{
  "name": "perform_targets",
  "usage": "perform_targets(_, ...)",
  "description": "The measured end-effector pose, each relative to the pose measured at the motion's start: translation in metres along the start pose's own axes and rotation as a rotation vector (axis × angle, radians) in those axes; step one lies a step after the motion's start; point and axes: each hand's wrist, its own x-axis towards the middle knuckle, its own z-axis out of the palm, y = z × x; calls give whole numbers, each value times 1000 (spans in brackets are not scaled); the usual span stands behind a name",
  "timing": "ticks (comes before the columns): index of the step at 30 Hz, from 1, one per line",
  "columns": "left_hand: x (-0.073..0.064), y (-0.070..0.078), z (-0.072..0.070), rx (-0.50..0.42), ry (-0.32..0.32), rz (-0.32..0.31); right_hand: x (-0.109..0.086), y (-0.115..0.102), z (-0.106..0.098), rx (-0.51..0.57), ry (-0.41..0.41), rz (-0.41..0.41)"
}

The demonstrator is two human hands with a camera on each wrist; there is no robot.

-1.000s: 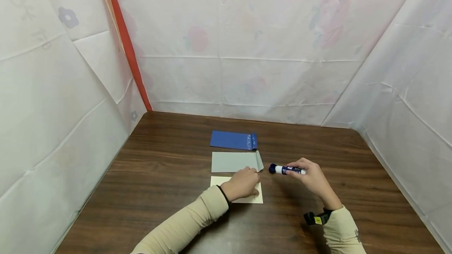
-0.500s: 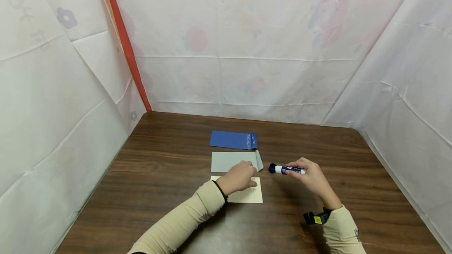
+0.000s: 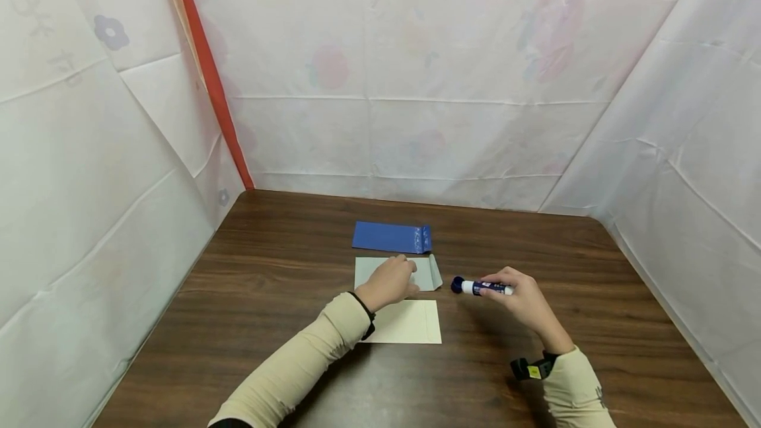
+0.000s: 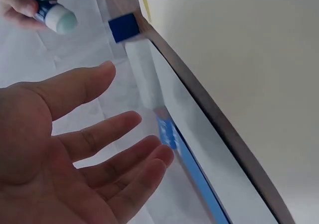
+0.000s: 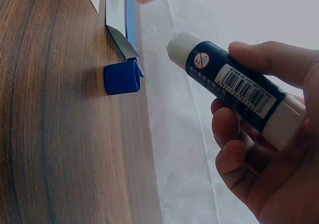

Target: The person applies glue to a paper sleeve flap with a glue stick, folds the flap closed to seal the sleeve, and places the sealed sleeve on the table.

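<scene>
My right hand [image 3: 526, 301] grips a glue stick [image 5: 234, 79], dark blue and white with a barcode label; its pale tip is uncovered and points left. Just left of that tip, the blue glue stick cap [image 5: 122, 77] stands on the table. My left hand [image 3: 389, 281] hovers over the grey-green envelope [image 3: 424, 274], fingers spread and loosely bent, holding nothing; in the left wrist view its fingertips [image 4: 130, 118] are apart from the paper. The envelope's right-end flap is raised. Nearer me lies a cream envelope [image 3: 407, 322], partly hidden by my left wrist.
Behind the grey-green envelope lies a blue envelope [image 3: 386, 236], with whitish smears at its right end. All rest on a dark wood-grain table [image 3: 285, 276]. White sheeting [image 3: 464, 71] hangs at the back and both sides; a red strip [image 3: 214, 78] runs down the back left corner.
My left hand has lifted off the cream envelope and moved away from me and left, over the grey-green one. More of the cream envelope shows. My right hand and glue stick stay nearly still.
</scene>
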Motion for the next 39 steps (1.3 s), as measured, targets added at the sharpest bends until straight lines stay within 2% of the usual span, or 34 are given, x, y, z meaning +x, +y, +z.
perform_targets(4,4,-8,0,-17,-16,-47,1,0,0,0,-1,4)
perform_targets(8,7,-13,1,5,-32,-84,2,0,1,-1,-5,2)
perform_targets(20,16,-26,10,38,-60,-98,4,1,7,11,-24,-13)
perform_targets(29,16,-28,10,102,-87,-64,5,-1,7,4,-34,-5)
perform_targets(33,17,-29,5,79,-97,-65,8,-2,7,-7,-25,-28)
perform_targets(39,20,-31,2,71,-98,19,13,-5,5,-19,-18,-60)
